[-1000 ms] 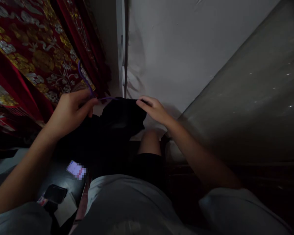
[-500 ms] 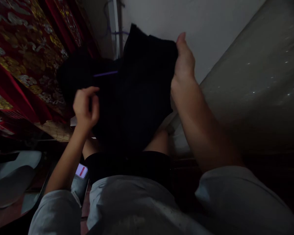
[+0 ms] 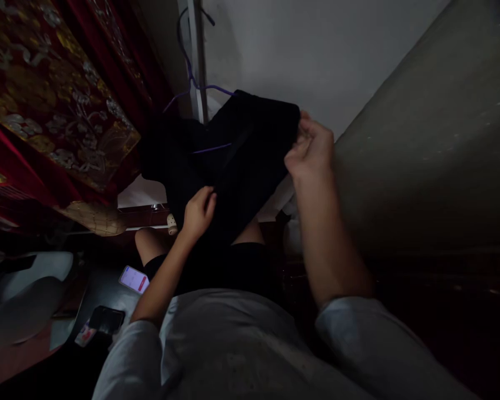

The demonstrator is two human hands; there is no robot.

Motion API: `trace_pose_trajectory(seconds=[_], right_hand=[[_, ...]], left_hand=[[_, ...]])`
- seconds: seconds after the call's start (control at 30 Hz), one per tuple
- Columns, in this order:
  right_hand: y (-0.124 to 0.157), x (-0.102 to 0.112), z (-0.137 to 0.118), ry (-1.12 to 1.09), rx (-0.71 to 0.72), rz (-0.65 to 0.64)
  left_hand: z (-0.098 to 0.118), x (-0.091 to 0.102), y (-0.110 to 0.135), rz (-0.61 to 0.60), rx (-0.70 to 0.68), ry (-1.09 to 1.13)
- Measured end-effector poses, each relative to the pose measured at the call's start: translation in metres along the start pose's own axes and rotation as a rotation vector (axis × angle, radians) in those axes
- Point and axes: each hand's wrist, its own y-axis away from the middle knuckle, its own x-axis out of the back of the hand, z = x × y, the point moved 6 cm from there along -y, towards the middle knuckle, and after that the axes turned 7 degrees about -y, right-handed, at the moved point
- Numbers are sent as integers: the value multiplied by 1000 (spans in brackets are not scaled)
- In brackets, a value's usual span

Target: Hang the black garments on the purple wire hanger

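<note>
A black shirt (image 3: 258, 150) hangs in front of me on a thin purple hanger (image 3: 216, 87). The hanger's hook end rises beside a pale upright bar, and its lower bar shows through the neck opening. With bent fingers, my right hand (image 3: 312, 145) grips the shirt at its right shoulder edge. My left hand (image 3: 199, 214) is closed at the shirt's front, below the neck opening, thumb and forefinger pinched on the dark cloth. Folds and shadow hide the exact spot it holds. The shirt's lower part falls over my lap.
Red curtain cloth (image 3: 104, 133) with gold and silver decoration hangs at left. A lit phone (image 3: 133, 279) and a dark wallet-like item (image 3: 107, 320) lie on a black seat at my left. A pale wall (image 3: 316, 55) stands ahead, and a greyish sheet-covered bulk (image 3: 433, 161) at right.
The shirt has come lower, uncovering more of the purple hanger. My left hand moved right, onto the shirt's front. My right hand moved down and now pinches the shoulder edge.
</note>
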Motion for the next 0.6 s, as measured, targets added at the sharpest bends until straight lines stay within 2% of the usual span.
trace_pose_trajectory(seconds=[0.07, 0.13, 0.17, 0.2, 0.27, 0.3, 0.33, 0.4, 0.5, 0.6], right_hand=[[34, 11, 15, -173, -93, 242], [87, 6, 22, -204, -58, 317], [114, -2, 28, -227, -89, 294], [140, -13, 38, -261, -179, 229], [180, -40, 60, -270, -429, 27], [193, -53, 67, -257, -502, -89], [198, -62, 72, -236, -528, -171], [193, -71, 73, -177, -435, -237], [176, -73, 66, -52, -203, -211], [175, -71, 59, 100, -51, -201]], left_hand=[[5, -9, 6, 84, 31, 45], [5, -18, 12, 158, 103, 65], [4, -23, 15, 193, 144, 75], [3, -28, 18, 227, 181, 85], [1, -34, 24, 284, 224, 113], [2, -36, 25, 308, 230, 127], [3, -36, 27, 332, 229, 141], [8, -32, 28, 376, 207, 179], [18, -17, 27, 443, 117, 230], [26, -7, 24, 358, 7, 239]])
